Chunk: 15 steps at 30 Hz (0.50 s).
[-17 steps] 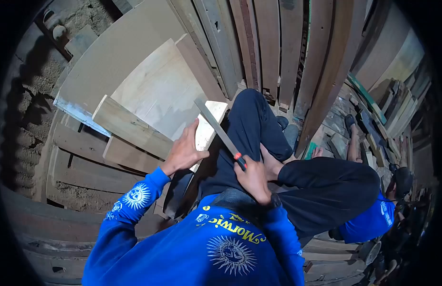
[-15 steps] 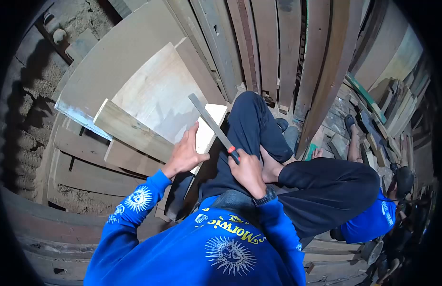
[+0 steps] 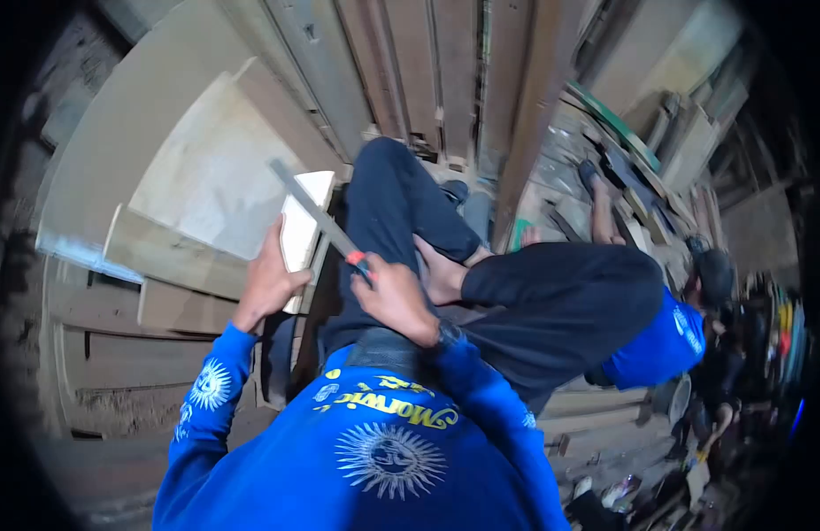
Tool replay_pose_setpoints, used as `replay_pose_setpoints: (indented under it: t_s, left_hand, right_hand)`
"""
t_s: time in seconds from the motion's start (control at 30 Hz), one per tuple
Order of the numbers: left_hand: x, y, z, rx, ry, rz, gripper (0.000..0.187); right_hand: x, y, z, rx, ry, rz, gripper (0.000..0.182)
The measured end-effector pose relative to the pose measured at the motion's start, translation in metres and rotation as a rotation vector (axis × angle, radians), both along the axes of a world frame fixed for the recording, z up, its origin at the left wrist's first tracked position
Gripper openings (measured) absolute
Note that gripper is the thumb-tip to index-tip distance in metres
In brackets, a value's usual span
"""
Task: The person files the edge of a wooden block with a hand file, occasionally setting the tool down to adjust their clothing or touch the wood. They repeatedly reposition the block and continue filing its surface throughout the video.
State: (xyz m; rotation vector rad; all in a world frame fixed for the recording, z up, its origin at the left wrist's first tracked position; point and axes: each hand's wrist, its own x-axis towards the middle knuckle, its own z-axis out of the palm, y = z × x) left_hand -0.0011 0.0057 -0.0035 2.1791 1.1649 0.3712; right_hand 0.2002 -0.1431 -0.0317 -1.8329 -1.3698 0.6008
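Observation:
My right hand (image 3: 396, 299) is closed round the red and black handle of a flat metal file (image 3: 317, 212). The file's long grey blade slants up and left, crossing over a pale piece of wood (image 3: 302, 232) beside my raised knee. My left hand (image 3: 273, 279) grips that wood by its left side and near end, its thumb toward me and fingers along the edge. The blade overlaps the wood's bright top face in this view. Part of the wood's lower end is hidden by my left hand.
Wide light boards (image 3: 202, 173) and a narrower plank (image 3: 175, 252) lie to the left. Long upright planks (image 3: 410, 71) stand ahead. Another person in a blue shirt (image 3: 662, 341) sits at the right, near stacked wood offcuts (image 3: 666, 186).
The view has swung to the right, so the scene sits farther left and shows more of the right side, with some blur. Both hands keep their hold on the file and the wood.

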Motion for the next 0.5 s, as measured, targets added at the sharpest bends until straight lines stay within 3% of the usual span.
replay_pose_setpoints:
  t_s: [0.2,0.27,0.3,0.33,0.43,0.5]
  left_hand:
    - [0.008,-0.011,-0.002,-0.080,-0.110,0.126,0.122]
    - [0.014,-0.021,0.004,0.333,-0.049,-0.014,0.128]
    - [0.014,-0.021,0.003,0.348,-0.067,-0.067,0.133]
    - [0.018,-0.026,0.011,0.378,-0.160,-0.082,0.118]
    - [0.017,-0.020,0.021,0.525,0.128,-0.223,0.085]
    - [0.012,-0.020,0.034,0.355,0.287,-0.309,0.090]
  right_hand:
    - [-0.024,0.003,0.013,0.213,0.153,-0.044,0.040]
    - [-0.026,-0.002,0.023,0.178,0.167,-0.070,0.040]
    - [-0.030,-0.001,0.031,0.148,0.158,-0.075,0.038]
    - [-0.033,0.006,0.030,0.128,0.112,-0.053,0.035]
    - [-0.042,0.014,0.036,0.121,0.068,0.060,0.038]
    - [-0.043,0.017,0.031,0.188,0.103,0.062,0.042]
